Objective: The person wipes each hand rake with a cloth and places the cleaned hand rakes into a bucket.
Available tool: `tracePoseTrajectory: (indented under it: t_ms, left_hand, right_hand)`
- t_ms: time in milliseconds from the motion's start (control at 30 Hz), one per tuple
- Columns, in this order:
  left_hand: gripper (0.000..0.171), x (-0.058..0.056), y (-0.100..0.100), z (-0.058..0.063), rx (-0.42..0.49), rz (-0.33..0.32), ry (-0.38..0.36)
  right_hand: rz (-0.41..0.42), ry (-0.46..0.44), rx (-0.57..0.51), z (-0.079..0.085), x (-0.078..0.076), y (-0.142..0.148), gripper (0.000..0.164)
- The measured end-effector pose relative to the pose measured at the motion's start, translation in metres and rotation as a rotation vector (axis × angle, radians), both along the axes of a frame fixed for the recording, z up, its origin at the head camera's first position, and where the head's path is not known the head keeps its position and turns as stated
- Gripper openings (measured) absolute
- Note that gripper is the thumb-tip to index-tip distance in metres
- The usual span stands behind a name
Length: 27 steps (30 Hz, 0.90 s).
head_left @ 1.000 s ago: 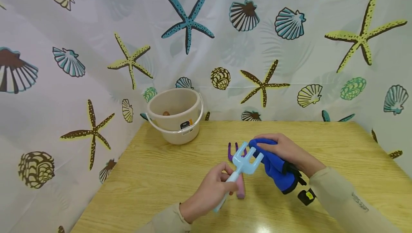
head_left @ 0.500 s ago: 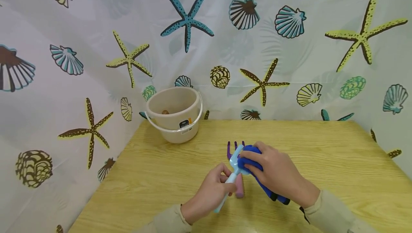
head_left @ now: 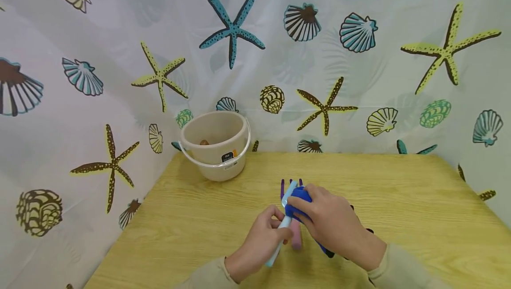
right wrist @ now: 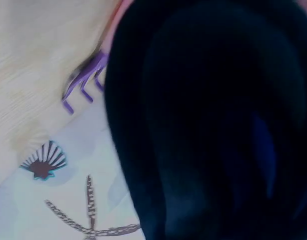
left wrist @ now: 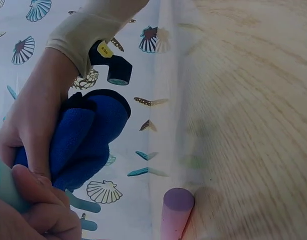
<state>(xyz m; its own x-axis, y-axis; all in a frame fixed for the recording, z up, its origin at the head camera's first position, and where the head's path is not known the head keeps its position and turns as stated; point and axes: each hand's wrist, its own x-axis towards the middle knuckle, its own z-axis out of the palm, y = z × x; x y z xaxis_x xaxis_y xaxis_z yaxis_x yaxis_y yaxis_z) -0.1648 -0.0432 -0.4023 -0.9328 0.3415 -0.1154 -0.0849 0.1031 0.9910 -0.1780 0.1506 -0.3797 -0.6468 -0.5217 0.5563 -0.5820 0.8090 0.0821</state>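
Observation:
My left hand [head_left: 255, 242] grips the handle of a light blue garden hand fork [head_left: 274, 257], its head tilted up and away over the table. A bunched blue cloth [head_left: 300, 195] with black edging is in my right hand [head_left: 337, 222], whose fingers press it around the fork's head. Only one outer tine shows clear of the cloth in the head view. The cloth [left wrist: 83, 142] hangs in folds below the right hand in the left wrist view, and its dark, blurred folds fill much of the right wrist view.
Beneath both hands, a second hand fork with a pink handle [head_left: 296, 238] and purple tines [right wrist: 88, 75] lies on the wooden table [head_left: 199, 227]. A beige bucket [head_left: 217, 171] with a wire-like handle stands at the back left, a small brown object inside. A shell-patterned curtain [head_left: 247, 71] surrounds the table.
My right hand has moved left with the blue cloth, from beside the fork onto its head, then slightly down it toward the handle. The left hand keeps its grip nearly in place.

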Motion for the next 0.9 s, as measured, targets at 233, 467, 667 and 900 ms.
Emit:
tracePoseTrajectory:
  t_ms: [233,467,667,900]
  left_hand:
    - [0.019,0.001,-0.001,0.002,-0.099,-0.053,0.059]
    - [0.016,0.005,0.001,-0.002,-0.084,-0.055,0.043]
    - [0.017,0.006,0.003,-0.004,-0.078,-0.045,0.015]
    - [0.020,0.008,0.003,-0.002,-0.100,-0.076,0.016]
  right_hand:
    - [-0.084,-0.022,0.004,0.009,-0.013,-0.001,0.029]
    - [-0.204,-0.120,0.046,0.015,-0.030,0.007,0.026]
    - [-0.180,-0.187,0.179,0.023,-0.020,-0.001,0.024]
    - [-0.073,-0.208,0.207,0.035,-0.013,-0.006,0.014]
